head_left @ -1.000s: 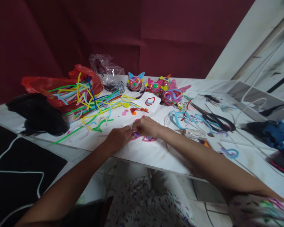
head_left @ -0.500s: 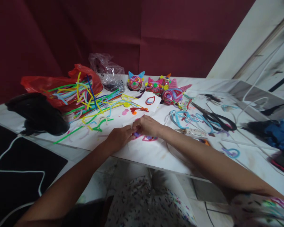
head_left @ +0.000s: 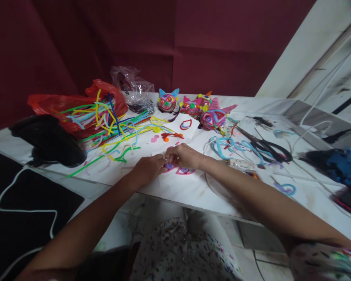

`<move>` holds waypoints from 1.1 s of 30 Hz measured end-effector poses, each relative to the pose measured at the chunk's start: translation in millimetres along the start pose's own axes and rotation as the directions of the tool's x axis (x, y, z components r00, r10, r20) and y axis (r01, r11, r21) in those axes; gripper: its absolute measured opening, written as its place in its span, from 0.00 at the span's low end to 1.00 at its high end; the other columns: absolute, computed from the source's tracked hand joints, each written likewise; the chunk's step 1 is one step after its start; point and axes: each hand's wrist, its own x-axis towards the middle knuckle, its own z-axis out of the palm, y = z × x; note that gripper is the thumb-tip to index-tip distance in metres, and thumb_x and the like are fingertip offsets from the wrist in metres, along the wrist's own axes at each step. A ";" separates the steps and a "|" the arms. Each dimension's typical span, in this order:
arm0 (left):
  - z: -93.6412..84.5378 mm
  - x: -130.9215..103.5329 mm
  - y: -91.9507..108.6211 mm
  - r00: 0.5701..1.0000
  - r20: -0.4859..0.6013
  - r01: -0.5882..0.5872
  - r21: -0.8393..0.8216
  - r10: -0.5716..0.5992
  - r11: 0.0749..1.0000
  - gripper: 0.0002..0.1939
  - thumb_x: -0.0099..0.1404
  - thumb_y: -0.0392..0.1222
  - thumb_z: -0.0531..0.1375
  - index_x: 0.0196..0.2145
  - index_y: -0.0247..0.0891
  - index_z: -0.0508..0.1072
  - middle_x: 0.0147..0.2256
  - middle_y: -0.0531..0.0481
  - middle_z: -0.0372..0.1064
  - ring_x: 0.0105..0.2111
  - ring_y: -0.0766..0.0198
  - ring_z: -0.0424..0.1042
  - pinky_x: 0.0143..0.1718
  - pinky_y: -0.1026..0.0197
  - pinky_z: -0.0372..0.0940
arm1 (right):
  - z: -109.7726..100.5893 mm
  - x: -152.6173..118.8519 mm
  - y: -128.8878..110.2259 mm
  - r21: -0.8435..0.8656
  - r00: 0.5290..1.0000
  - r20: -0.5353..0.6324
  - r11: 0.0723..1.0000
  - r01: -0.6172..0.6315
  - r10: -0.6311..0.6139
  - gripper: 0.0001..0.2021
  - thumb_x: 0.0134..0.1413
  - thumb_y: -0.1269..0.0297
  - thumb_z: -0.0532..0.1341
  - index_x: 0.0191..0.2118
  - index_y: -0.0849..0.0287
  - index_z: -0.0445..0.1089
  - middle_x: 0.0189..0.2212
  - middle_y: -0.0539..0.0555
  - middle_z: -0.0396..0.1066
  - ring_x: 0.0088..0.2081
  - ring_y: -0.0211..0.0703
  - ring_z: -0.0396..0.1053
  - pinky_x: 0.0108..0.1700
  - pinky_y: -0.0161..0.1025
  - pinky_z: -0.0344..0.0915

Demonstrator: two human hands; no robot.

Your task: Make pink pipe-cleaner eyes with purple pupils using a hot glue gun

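My left hand [head_left: 148, 169] and my right hand [head_left: 183, 156] meet over a white sheet near the table's front edge. Both have their fingers closed in a pinch, and whatever is between the fingertips is hidden. Just under them lies a pink-edged pipe cleaner shape with a purple centre [head_left: 169, 167], partly covered by the fingers. Beside it rests a similar pink loop with a purple middle [head_left: 186, 171]. Behind the hands are red pipe cleaner pieces [head_left: 172, 136] and a red and blue eye-shaped loop [head_left: 185, 124] on white paper.
Colourful pipe cleaners [head_left: 119, 128] spill from a red plastic bag [head_left: 49, 103] at left, behind a black stand-like object [head_left: 51, 140]. Decorated eared figures [head_left: 168, 102] stand at the back. Black scissors [head_left: 266, 144], blue pipe cleaners [head_left: 222, 146] and a glue tube [head_left: 241, 164] lie right.
The fingers of my right hand have shifted slightly at the fingertips. My left hand stays almost in place, and the things on the table lie as before.
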 end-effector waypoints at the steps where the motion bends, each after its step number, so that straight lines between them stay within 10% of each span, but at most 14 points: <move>1: -0.9 0.1 0.5 1.000 0.004 -0.001 0.001 0.001 1.000 0.11 0.74 0.43 0.54 0.45 0.36 0.74 0.44 0.47 0.74 0.43 0.59 0.76 0.37 0.61 0.65 | 0.0 -0.2 0.1 0.013 1.000 0.004 1.000 -0.007 0.007 0.16 0.46 0.85 0.61 0.38 0.61 0.75 0.31 0.50 0.80 0.34 0.38 0.77 0.37 0.33 0.64; 27: 3.4 6.5 -10.8 1.000 0.000 0.006 -0.179 -0.006 0.984 0.10 0.70 0.41 0.58 0.43 0.39 0.77 0.38 0.48 0.75 0.40 0.59 0.74 0.40 0.61 0.64 | 3.0 -5.6 -20.6 -0.298 0.983 0.017 0.940 -0.168 0.181 0.12 0.56 0.72 0.63 0.46 0.56 0.78 0.36 0.55 0.81 0.39 0.46 0.75 0.31 0.35 0.54; 33: 2.5 3.7 -0.7 0.987 0.014 0.160 -0.208 -0.161 0.965 0.07 0.68 0.40 0.60 0.38 0.39 0.78 0.37 0.48 0.76 0.39 0.58 0.74 0.36 0.60 0.61 | 2.2 -2.9 -21.7 -0.308 0.977 0.035 0.932 -0.190 0.211 0.12 0.56 0.72 0.64 0.45 0.56 0.78 0.35 0.54 0.81 0.38 0.46 0.75 0.31 0.35 0.55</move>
